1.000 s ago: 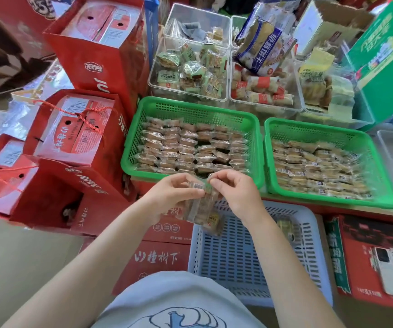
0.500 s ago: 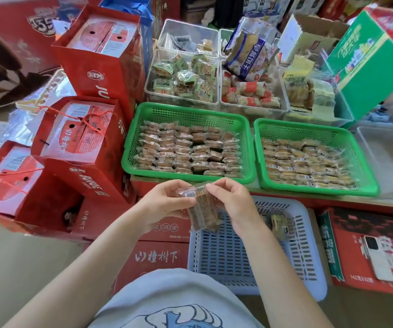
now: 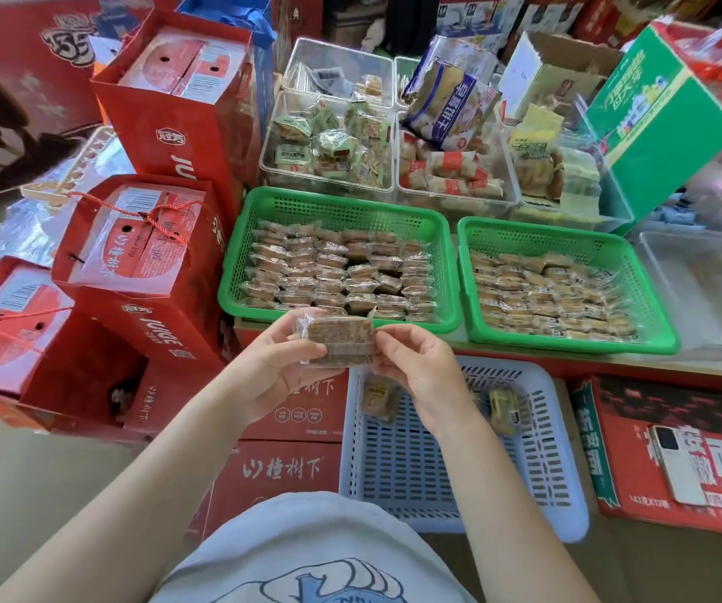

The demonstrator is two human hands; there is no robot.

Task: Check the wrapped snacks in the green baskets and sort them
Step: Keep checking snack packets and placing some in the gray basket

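Left hand and right hand pinch the ends of a clear-wrapped brown snack, held flat above the near rim of the left green basket, beside the right green basket.

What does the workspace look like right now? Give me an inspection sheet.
Surface: red cartons carry the baskets.
Job's things: left green basket and right green basket both hold rows of wrapped snacks; a snack is held above the white basket, which holds two packs.
Clutter: clear bins of other snacks, red gift bags, phone.
Grippers: left hand and right hand pinch the snack's ends.
Cables: nothing seen.
Surroundings: green box, stacked cartons behind.
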